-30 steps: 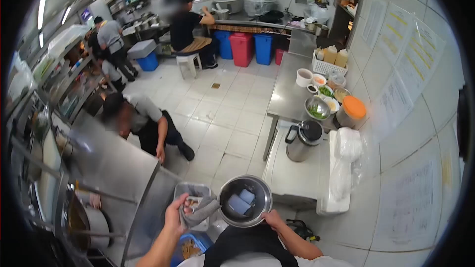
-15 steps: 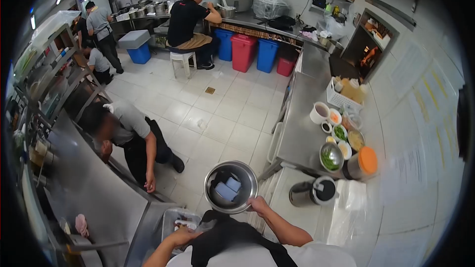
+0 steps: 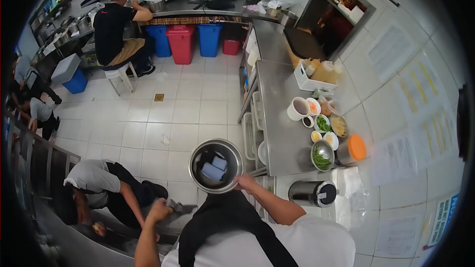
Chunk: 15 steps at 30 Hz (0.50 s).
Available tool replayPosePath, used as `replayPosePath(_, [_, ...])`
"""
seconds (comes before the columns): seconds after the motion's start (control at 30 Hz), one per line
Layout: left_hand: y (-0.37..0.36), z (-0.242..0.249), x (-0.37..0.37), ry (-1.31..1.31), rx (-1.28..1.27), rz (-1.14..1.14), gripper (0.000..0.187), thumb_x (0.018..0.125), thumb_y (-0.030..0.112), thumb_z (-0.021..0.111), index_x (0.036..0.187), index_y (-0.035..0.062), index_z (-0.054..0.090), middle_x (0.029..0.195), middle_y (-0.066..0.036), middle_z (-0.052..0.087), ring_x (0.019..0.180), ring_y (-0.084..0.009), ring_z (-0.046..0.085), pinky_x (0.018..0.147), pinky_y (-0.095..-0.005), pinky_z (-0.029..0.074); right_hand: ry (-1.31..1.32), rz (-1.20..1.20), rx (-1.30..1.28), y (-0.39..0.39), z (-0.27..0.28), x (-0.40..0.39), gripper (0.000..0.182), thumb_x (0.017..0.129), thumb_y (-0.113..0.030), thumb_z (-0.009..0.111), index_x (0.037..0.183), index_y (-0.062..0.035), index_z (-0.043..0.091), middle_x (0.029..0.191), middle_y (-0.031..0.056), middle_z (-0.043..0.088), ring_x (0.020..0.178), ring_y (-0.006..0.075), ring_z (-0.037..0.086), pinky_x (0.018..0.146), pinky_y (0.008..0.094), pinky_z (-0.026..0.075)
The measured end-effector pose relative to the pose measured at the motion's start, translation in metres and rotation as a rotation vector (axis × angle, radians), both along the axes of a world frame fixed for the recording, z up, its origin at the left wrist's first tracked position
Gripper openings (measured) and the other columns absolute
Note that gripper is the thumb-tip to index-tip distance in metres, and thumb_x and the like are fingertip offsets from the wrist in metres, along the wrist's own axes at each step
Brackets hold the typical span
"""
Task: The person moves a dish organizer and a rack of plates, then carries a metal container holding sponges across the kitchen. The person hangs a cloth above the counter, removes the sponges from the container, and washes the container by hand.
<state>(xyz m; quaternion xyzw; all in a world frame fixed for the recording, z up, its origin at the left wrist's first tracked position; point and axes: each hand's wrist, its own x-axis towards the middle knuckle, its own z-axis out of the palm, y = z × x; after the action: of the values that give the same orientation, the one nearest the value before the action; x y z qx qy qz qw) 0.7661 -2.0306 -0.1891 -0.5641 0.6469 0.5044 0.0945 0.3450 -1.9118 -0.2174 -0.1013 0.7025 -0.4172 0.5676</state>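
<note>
My right hand (image 3: 243, 182) grips the rim of a round stainless steel bowl (image 3: 193, 179), held out in front of my dark apron (image 3: 217, 217). Inside the bowl lie two pale blue blocks (image 3: 213, 171) and something dark under them. To the lower left, my left hand (image 3: 160, 211) is closed around a small grey, crumpled thing (image 3: 174, 204) whose kind I cannot make out. That hand is apart from the bowl and close to a crouching co-worker (image 3: 94, 178).
Right of me runs a steel counter (image 3: 277, 151) with small bowls of food, a steel bowl of greens (image 3: 321, 156) and an orange-lidded container (image 3: 352, 149). A dark cylindrical canister (image 3: 304, 193) stands nearer. Another person (image 3: 114, 29) sits on a white stool (image 3: 118, 76) by lidded bins (image 3: 179, 44).
My view has swung to the right. My left hand has come up from beside a clear plastic tub, with the grey thing in it. The co-worker bends lower. My right hand still holds the bowl.
</note>
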Motion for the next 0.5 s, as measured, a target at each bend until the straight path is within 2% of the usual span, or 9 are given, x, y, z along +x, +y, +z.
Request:
replayPosePath(0.1, [-0.049,-0.017,0.013,0.052,-0.064,0.091,0.052,0.065,0.015,0.076,0.112,-0.0019,0.062,0.11,-0.02,0.067,0.101,-0.0296,0.065,0.087,-0.0367,0.051,0.036,0.063,0.025,-0.056,-0.031,-0.019,0.02,0.071,-0.011,0.065,0.076,0.0079,0.063,0.07,0.0137,0.062,0.061,0.0242,0.065,0.053,0.0368,0.054])
replayPosePath(0.17, [-0.071,-0.029,0.023,0.041,-0.064,0.011,0.047,0.068,0.019,0.073,0.11,0.0,0.064,0.102,-0.02,0.069,0.095,-0.0303,0.066,0.082,-0.039,0.051,0.068,0.125,0.072,-0.098,-0.047,-0.026,0.02,0.072,-0.013,0.064,0.073,0.0067,0.064,0.062,0.0126,0.06,0.056,0.0231,0.062,0.048,0.0362,0.047])
replayPosePath(0.2, [-0.072,-0.043,0.035,0.033,-0.039,-0.015,0.045,0.069,0.021,0.072,0.109,0.001,0.065,0.099,-0.02,0.069,0.091,-0.0306,0.067,0.079,-0.0402,0.051,0.006,0.171,0.07,-0.117,-0.083,-0.037,0.021,0.073,-0.015,0.063,0.073,0.0062,0.064,0.063,0.0134,0.061,0.055,0.0234,0.061,0.05,0.0365,0.048])
replayPosePath(0.23, [-0.07,-0.067,0.049,0.007,-0.033,-0.061,0.04,0.071,0.025,0.069,0.102,0.0001,0.067,0.089,-0.021,0.069,0.083,-0.0316,0.067,0.076,-0.0408,0.052,-0.023,0.177,0.054,-0.14,-0.075,-0.038,0.02,0.074,-0.016,0.063,0.072,0.0046,0.065,0.063,0.0129,0.061,0.053,0.0235,0.06,0.05,0.0359,0.047])
replayPosePath(0.27, [-0.067,-0.058,0.051,-0.051,0.023,0.081,0.037,0.071,0.024,0.068,0.098,-0.0011,0.067,0.085,-0.021,0.069,0.079,-0.0315,0.067,0.074,-0.041,0.052,-0.028,0.195,0.125,-0.17,-0.044,-0.032,0.018,0.075,-0.013,0.061,0.079,0.0053,0.063,0.071,0.0137,0.062,0.06,0.0255,0.062,0.054,0.0384,0.051])
replayPosePath(0.33, [-0.05,-0.048,0.042,-0.148,0.122,0.296,0.034,0.071,0.024,0.067,0.093,-0.0027,0.068,0.081,-0.02,0.069,0.075,-0.0312,0.067,0.072,-0.0409,0.052,-0.115,0.242,0.19,-0.22,-0.06,-0.034,0.017,0.077,-0.007,0.058,0.092,0.0012,0.058,0.087,0.0115,0.061,0.078,0.0259,0.063,0.07,0.0425,0.056])
replayPosePath(0.4, [-0.045,-0.048,0.037,-0.231,0.204,0.433,0.032,0.071,0.022,0.066,0.091,-0.0032,0.068,0.08,-0.02,0.069,0.074,-0.0306,0.067,0.072,-0.0403,0.052,-0.147,0.31,0.252,-0.269,-0.081,-0.039,0.02,0.078,-0.006,0.056,0.097,0.0,0.057,0.09,0.0117,0.06,0.086,0.0273,0.062,0.075,0.0483,0.055])
replayPosePath(0.47, [-0.023,-0.109,0.057,-0.236,0.299,0.358,0.033,0.071,0.023,0.067,0.093,-0.0025,0.069,0.079,-0.019,0.069,0.074,-0.0296,0.067,0.07,-0.0403,0.052,-0.163,0.348,0.305,-0.32,-0.098,-0.033,0.024,0.079,-0.006,0.053,0.102,-0.0007,0.055,0.095,0.0129,0.06,0.091,0.0303,0.061,0.084,0.0561,0.052])
replayPosePath(0.5, [-0.008,-0.132,0.061,-0.233,0.347,0.315,0.034,0.071,0.023,0.067,0.094,-0.0021,0.069,0.079,-0.019,0.069,0.074,-0.0291,0.067,0.07,-0.0403,0.051,-0.179,0.335,0.305,-0.338,-0.111,-0.033,0.027,0.078,-0.006,0.054,0.105,0.0015,0.054,0.099,0.0158,0.059,0.092,0.033,0.062,0.082,0.0556,0.053])
